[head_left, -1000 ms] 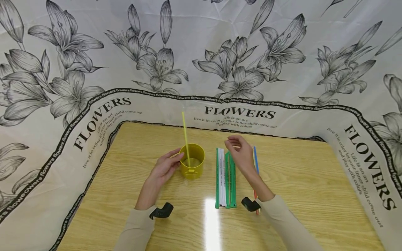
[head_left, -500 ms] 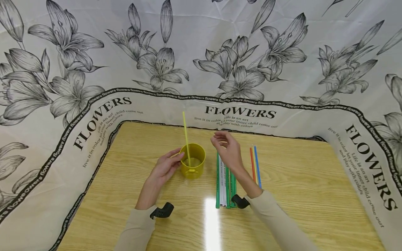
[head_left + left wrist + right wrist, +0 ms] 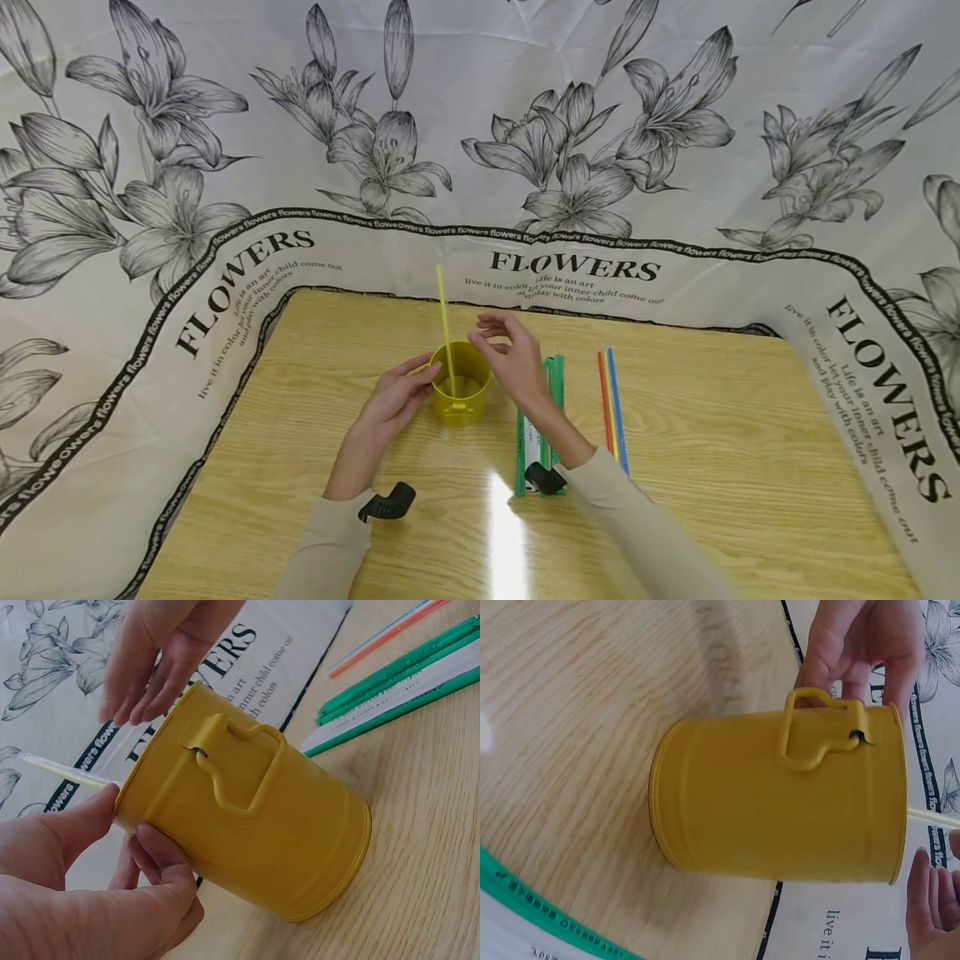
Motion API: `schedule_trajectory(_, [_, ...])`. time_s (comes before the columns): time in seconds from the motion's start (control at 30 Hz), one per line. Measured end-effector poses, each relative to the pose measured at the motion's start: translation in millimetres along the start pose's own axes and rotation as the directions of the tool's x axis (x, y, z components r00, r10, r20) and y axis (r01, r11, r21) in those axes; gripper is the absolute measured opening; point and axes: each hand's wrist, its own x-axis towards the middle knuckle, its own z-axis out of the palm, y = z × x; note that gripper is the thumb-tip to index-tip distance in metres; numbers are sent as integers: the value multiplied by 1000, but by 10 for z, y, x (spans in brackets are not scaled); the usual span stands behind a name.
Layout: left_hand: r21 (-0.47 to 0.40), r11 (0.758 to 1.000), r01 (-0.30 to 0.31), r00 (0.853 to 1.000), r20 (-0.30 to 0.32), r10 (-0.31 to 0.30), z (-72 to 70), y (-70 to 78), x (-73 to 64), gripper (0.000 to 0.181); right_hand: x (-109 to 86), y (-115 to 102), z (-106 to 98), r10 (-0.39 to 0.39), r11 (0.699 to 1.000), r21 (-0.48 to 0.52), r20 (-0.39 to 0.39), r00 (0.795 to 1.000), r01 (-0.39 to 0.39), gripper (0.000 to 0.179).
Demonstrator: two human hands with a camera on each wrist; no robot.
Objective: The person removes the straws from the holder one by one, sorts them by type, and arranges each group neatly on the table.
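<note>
A yellow metal bucket [image 3: 468,414] with a small wire handle [image 3: 251,806] stands upright on the table. My left hand [image 3: 392,404] grips its left side near the rim, thumb at the rim and fingers against the outer wall. One yellow straw [image 3: 442,308], in what looks like a clear wrapper, leans inside and sticks well above the rim. At the bucket's right rim is my right hand [image 3: 513,362], fingers loosely bent and holding nothing; whether it touches the rim is not certain. In the right wrist view, its fingertips [image 3: 921,874] show beside the bucket's mouth.
Right of the bucket lie several green and white paper-wrapped straws [image 3: 557,379], partly covered by my right arm. Farther right are red, yellow and blue straws [image 3: 613,392], side by side. Behind the wooden table [image 3: 712,433] hangs a flower-printed cloth [image 3: 420,67].
My right hand has moved left from beside the coloured straws, over the wrapped straws, to the bucket's rim. My left hand, the bucket and the straw in it have stayed in place.
</note>
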Motion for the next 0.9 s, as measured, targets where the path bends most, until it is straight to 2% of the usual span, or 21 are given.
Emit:
schedule_trajectory(0.53, [10,1000,-1,1000,10,1,3,2,1,47,68,48,347,-43,998,-47,51,998,45,31])
schedule_trajectory(0.7, [10,1000,5,1000,14,-5,6,-1,10,47,77,46,426,-61,994,-85,36,997,64,31])
schedule_trajectory(0.9, [9,1000,8,1000,17,-8,2,-3,3,47,72,30,456,-67,990,-126,18,998,69,23])
